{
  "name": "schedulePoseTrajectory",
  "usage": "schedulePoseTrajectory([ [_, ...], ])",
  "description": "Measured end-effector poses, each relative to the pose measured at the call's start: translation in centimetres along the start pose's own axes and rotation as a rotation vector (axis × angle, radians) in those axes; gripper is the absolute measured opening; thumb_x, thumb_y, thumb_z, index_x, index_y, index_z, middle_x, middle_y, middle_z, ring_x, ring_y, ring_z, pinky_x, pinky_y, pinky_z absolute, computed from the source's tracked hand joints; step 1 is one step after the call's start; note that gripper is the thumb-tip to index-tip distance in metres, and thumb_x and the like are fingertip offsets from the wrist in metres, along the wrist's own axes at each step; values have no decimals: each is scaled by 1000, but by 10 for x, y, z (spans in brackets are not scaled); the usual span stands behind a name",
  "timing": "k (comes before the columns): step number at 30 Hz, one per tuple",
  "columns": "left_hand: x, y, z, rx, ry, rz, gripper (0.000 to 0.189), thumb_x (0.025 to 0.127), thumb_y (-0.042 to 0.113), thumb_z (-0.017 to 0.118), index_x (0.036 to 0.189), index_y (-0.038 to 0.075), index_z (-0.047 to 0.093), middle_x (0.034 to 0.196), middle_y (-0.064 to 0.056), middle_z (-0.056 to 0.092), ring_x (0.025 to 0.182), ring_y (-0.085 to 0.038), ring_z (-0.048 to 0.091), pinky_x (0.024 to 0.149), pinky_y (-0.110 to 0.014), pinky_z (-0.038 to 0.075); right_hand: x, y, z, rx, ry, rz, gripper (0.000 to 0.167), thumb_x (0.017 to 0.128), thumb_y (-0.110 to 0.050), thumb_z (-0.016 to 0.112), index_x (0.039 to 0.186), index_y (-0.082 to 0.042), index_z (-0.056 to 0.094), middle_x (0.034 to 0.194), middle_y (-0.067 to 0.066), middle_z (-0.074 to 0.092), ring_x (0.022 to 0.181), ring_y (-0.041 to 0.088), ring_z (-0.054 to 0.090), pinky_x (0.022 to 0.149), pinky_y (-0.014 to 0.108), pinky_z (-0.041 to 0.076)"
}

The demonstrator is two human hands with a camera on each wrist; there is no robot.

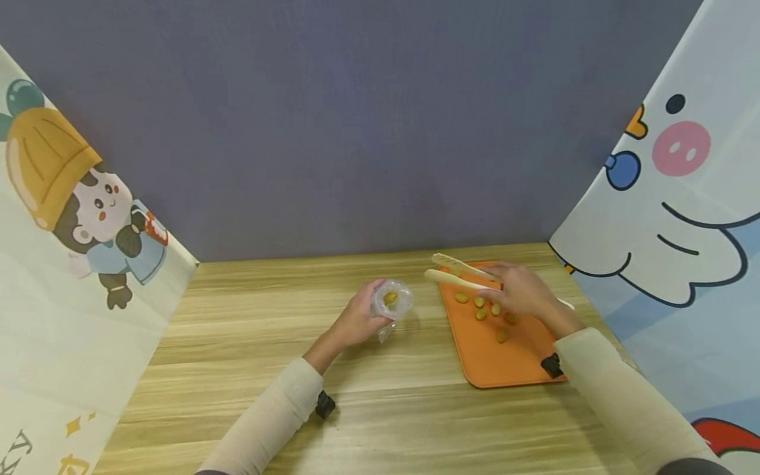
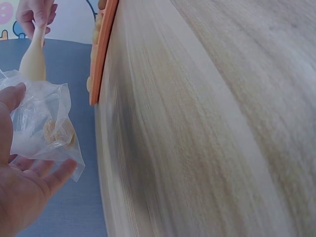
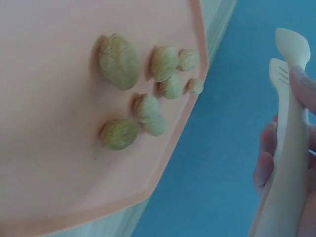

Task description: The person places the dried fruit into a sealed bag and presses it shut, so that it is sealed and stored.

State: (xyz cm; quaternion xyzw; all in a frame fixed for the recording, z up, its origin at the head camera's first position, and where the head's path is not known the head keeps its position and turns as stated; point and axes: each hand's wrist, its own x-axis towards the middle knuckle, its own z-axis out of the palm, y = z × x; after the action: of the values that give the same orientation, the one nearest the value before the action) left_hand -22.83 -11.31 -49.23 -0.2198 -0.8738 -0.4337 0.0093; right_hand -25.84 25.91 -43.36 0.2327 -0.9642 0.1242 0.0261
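A clear plastic bag (image 1: pixel 404 302) is held upright by my left hand (image 1: pixel 359 318), its round mouth facing up. Inside it lies a yellow-brown dried fruit (image 2: pixel 59 132), low in the bag in the left wrist view. My right hand (image 1: pixel 522 290) grips cream-coloured tongs (image 1: pixel 456 280) over the far end of an orange cutting board (image 1: pixel 505 366). The tips of the tongs stand apart, point left toward the bag, and have nothing between them. Several similar dried fruits (image 3: pixel 118 61) lie scattered on the board below the right hand.
The wooden table (image 1: pixel 261 303) stretches left of the board and in front of it. A grey-blue panel (image 1: pixel 368 132) rises behind the table. Cartoon-printed walls stand at left (image 1: pixel 71 330) and right (image 1: pixel 623 218), the right one close to the board.
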Motion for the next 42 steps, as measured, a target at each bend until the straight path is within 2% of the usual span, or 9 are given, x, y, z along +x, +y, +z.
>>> schedulePoseTrajectory([
  [4, 0, -1, 0, 4, -4, -1, 84, 82, 15, 83, 153, 4, 38, 147, -18, 52, 133, -35, 53, 112, -53, 46, 1, 8, 4, -11, 1, 12, 62, 97, -45, 66, 140, -2, 60, 142, 28, 58, 122, 49, 60, 101, 64, 49],
  [8, 0, -1, 0, 4, -7, 0, 85, 83, 16, 83, 153, 4, 37, 147, -18, 51, 133, -34, 53, 112, -53, 46, 5, 16, 8, -26, 20, 5, 62, 96, -47, 66, 137, 0, 62, 138, 28, 61, 110, 46, 67, 97, 62, 52],
  [15, 0, 0, -1, 8, 1, 14, 83, 82, 16, 83, 152, 2, 38, 146, -20, 52, 131, -36, 54, 110, -54, 47, 7, 25, 14, -30, 17, 29, 58, 97, -43, 67, 136, 0, 63, 139, 31, 58, 112, 49, 65, 96, 64, 52],
  [22, 1, 0, -1, 5, 2, 4, 83, 82, 18, 83, 151, 2, 39, 146, -20, 52, 133, -36, 53, 112, -54, 45, 8, 34, 22, -29, 3, 57, 57, 97, -44, 66, 134, 0, 65, 131, 28, 65, 97, 42, 70, 84, 57, 57],
  [29, 1, -2, 0, 1, -3, 1, 84, 83, 18, 83, 152, 4, 38, 147, -19, 52, 133, -35, 53, 112, -53, 46, 10, 41, 29, -25, -12, 98, 57, 96, -42, 67, 135, 0, 64, 128, 27, 67, 90, 39, 71, 80, 56, 58],
  [31, 1, -2, 1, 1, -4, 0, 84, 83, 17, 83, 152, 4, 38, 147, -18, 52, 133, -34, 53, 111, -53, 46, 9, 43, 30, -26, -20, 109, 57, 97, -41, 67, 135, 1, 63, 128, 28, 67, 83, 37, 71, 77, 55, 58],
  [35, 1, -2, 0, -1, -7, -6, 84, 83, 17, 83, 153, 5, 38, 147, -18, 51, 133, -34, 53, 112, -53, 45, 9, 47, 34, -30, -31, 123, 56, 98, -40, 66, 135, 2, 63, 126, 27, 68, 89, 40, 71, 81, 56, 58],
  [39, 2, -2, 0, 4, -11, -7, 84, 83, 17, 83, 153, 5, 37, 147, -18, 51, 134, -34, 53, 113, -52, 45, 7, 49, 36, -28, -41, 136, 56, 98, -40, 66, 134, 3, 63, 129, 28, 66, 103, 46, 68, 84, 58, 57],
  [42, 2, -2, 1, 6, -11, -2, 84, 83, 16, 83, 153, 5, 38, 146, -18, 52, 133, -34, 53, 112, -52, 46, 7, 51, 38, -30, -52, 150, 56, 98, -41, 65, 133, 3, 64, 127, 28, 67, 101, 45, 68, 83, 58, 58],
])
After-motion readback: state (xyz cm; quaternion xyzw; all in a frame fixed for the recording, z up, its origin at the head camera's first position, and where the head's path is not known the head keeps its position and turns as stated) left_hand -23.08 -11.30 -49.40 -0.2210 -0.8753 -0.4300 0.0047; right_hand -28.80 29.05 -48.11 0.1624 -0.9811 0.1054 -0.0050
